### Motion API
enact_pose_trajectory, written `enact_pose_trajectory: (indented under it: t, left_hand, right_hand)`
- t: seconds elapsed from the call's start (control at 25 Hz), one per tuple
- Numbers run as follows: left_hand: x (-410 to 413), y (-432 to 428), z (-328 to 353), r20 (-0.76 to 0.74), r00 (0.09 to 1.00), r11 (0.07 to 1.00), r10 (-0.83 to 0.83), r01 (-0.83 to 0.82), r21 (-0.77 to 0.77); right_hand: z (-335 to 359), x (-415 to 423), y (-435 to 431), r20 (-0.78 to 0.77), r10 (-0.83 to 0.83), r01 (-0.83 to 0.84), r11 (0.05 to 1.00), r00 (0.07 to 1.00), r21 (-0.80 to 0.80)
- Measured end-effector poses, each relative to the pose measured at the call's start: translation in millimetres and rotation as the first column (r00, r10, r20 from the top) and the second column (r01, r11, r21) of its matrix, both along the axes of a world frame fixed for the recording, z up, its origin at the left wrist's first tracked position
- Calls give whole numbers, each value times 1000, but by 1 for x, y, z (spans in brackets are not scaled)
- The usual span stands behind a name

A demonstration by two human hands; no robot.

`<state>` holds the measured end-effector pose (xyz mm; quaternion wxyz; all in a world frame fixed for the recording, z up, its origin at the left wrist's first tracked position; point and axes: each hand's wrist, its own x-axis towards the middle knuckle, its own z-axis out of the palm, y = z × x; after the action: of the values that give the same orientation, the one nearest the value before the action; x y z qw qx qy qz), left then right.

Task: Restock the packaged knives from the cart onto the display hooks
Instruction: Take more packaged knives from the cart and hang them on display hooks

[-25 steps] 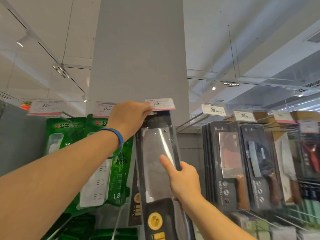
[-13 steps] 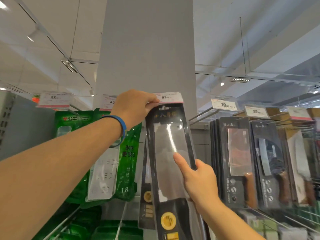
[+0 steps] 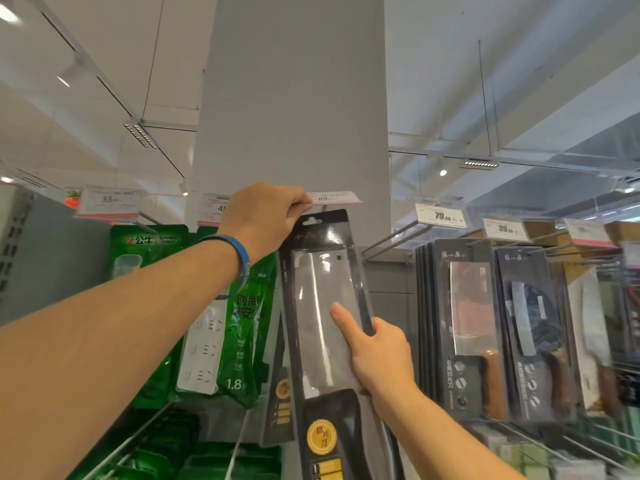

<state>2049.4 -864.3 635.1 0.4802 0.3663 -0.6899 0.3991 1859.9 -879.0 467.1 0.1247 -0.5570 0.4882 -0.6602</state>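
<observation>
A packaged cleaver (image 3: 322,306) in a black card with a clear blister hangs tilted in front of the grey pillar. My right hand (image 3: 377,355) grips its right edge, forefinger straight along the blister. My left hand (image 3: 266,216), with a blue wristband, pinches the price tag (image 3: 334,198) marked 89 at the tip of the display hook, just above the pack's hang hole. The hook itself is mostly hidden behind my hand and the pack. Another black knife pack (image 3: 282,393) hangs behind the cleaver.
Green power-strip packs (image 3: 221,323) hang to the left. Rows of packaged knives (image 3: 467,323) fill hooks to the right, under price tags 79 (image 3: 441,215) and 39 (image 3: 504,229). An empty hook (image 3: 391,237) juts out beside the pillar (image 3: 294,98).
The pack has come lower against the tag, so its top edge and hang hole now show below the 89 tag. Both hands keep their hold.
</observation>
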Motion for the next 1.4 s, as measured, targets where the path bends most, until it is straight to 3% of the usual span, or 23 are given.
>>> enact_pose_trajectory:
  t: [0.16, 0.56, 1.04, 1.2, 1.4]
  left_hand:
    - [-2, -2, -3, 6, 1000, 1000, -1, 1, -2]
    - [0, -4, -6, -3, 1000, 1000, 11, -11, 16]
    - [-3, 1, -9, 91, 983, 986, 160, -154, -61]
    - [-3, 2, -5, 141, 964, 973, 226, -215, -85]
    - [-7, -3, -16, 97, 976, 978, 197, -190, -82]
  right_hand:
    - [-2, -3, -2, 187, 125, -137, 989, 974, 50]
    - [-1, 7, -30, 227, 173, -198, 976, 958, 92]
    - [17, 5, -83, 33, -14, 5, 970, 999, 243]
    - [16, 12, -101, 38, -8, -3, 955, 999, 296]
    - [15, 16, -104, -109, -17, 57, 924, 994, 377]
